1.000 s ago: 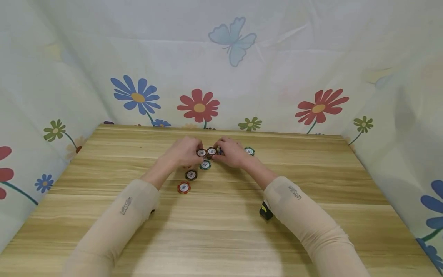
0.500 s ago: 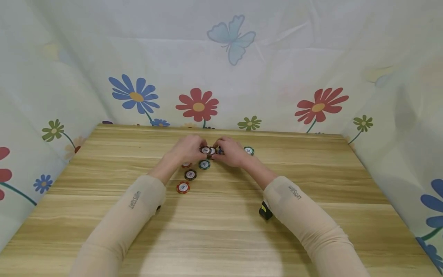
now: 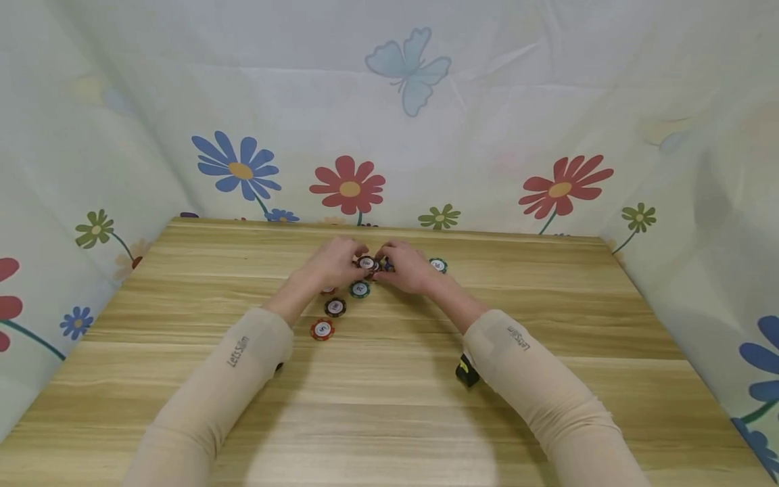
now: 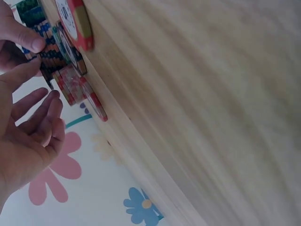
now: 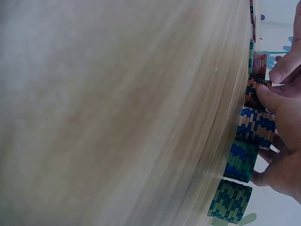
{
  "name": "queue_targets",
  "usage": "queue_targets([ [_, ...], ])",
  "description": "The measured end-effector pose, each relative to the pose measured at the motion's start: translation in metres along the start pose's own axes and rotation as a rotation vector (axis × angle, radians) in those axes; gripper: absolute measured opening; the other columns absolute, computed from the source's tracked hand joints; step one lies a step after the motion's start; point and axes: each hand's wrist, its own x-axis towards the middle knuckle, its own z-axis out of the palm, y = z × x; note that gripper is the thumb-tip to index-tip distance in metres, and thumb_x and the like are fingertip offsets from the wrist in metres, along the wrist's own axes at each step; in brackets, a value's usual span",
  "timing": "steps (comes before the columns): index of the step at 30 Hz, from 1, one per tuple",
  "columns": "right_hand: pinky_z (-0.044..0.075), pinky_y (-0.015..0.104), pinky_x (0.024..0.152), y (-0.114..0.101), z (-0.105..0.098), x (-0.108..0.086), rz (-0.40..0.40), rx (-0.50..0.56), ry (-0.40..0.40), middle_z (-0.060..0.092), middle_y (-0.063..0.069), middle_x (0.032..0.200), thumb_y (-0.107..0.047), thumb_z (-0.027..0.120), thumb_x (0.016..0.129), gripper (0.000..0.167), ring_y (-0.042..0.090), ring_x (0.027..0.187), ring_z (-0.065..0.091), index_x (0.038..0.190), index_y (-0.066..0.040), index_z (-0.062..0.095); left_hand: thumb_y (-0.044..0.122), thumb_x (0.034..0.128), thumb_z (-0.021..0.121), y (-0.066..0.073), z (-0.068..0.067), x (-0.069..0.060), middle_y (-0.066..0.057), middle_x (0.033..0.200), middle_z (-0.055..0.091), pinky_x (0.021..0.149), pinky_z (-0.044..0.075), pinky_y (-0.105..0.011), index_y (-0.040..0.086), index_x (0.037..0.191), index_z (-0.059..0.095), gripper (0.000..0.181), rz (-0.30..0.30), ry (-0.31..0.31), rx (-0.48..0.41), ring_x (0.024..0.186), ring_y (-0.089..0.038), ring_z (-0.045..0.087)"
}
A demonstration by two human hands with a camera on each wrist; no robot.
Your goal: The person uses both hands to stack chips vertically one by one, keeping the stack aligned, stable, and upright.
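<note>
In the head view my left hand (image 3: 336, 264) pinches a black poker chip (image 3: 366, 262) marked 100, tilted over a stack of black chips. My right hand (image 3: 406, 268) holds that stack of black chips (image 5: 254, 92) from the right, thumb on its near side. A blue chip stack (image 5: 256, 127) stands under the right palm. Beside my left hand, a red chip stack (image 4: 70, 84) shows in the left wrist view. Loose chips lie nearer: a green chip (image 3: 360, 289), a black chip (image 3: 335, 307), a red chip (image 3: 322, 329) and a partly hidden reddish chip (image 3: 328, 291).
To the right stand a blue-green chip stack (image 5: 241, 160) and a green chip stack (image 5: 230, 201). A black-and-yellow object (image 3: 467, 370) shows by the right sleeve. The wooden table (image 3: 389, 419) ends at a flower-printed curtain (image 3: 475, 149).
My left hand has moved slightly right, bringing the black chip from beside the black stack to over it. My right hand has stayed at the stack.
</note>
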Motion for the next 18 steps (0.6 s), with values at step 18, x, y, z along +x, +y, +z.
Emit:
queue_targets([
  [18,0.048,0.053,0.093,-0.0010,-0.0010,-0.0003,0.009,0.011,-0.006,0.058,0.013,0.133,-0.030,0.072,0.099,0.036,0.029,0.120,0.055,0.127,-0.007,0.068,0.011,0.0936,0.076,-0.0047,0.0016,0.0041,-0.008,0.107,0.074,0.090,0.053,-0.039,0.004,0.109,0.076,0.017,0.032,-0.001,-0.047,0.103,-0.023,0.067],
])
